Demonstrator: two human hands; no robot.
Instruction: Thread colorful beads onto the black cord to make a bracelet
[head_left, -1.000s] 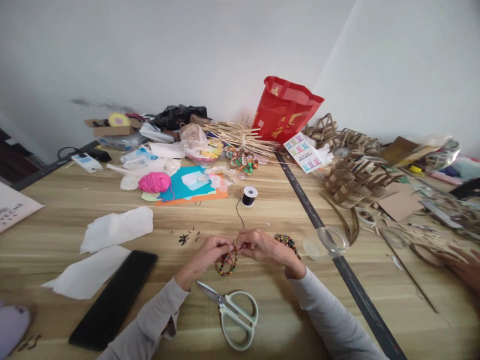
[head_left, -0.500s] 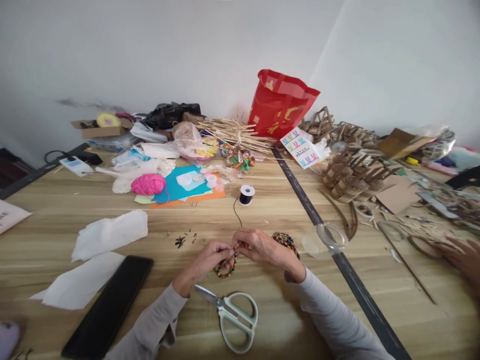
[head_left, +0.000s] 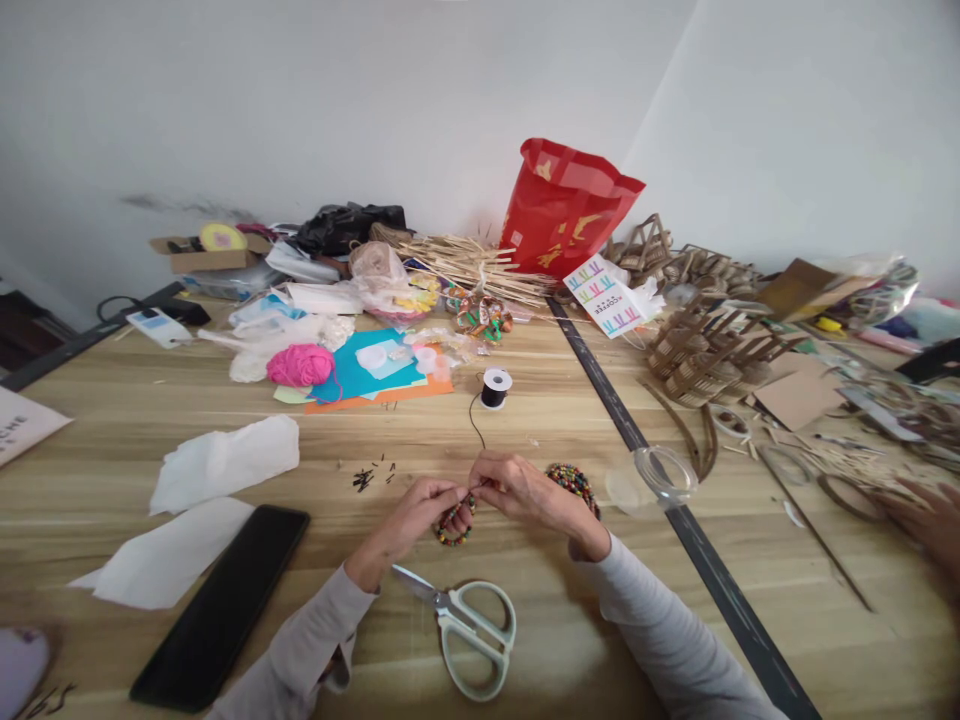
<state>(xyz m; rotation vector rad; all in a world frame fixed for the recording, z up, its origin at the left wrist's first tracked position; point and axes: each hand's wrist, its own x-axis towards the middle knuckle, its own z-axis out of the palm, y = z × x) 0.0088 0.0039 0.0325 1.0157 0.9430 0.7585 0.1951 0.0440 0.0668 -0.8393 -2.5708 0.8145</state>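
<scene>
Both forearms in grey sleeves angled inward. Left hand (head_left: pixel 421 505) and right hand (head_left: pixel 521 490) meet fingertip to fingertip at centre, fingers pinched closed, knuckles up, wrists low.

Head camera looks forward and down over the table (head_left: pixel 675 640).

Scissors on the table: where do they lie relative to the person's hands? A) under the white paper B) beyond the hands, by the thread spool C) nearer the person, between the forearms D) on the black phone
C: the scissors lie below the left hand and right hand, between the sleeves.
</scene>
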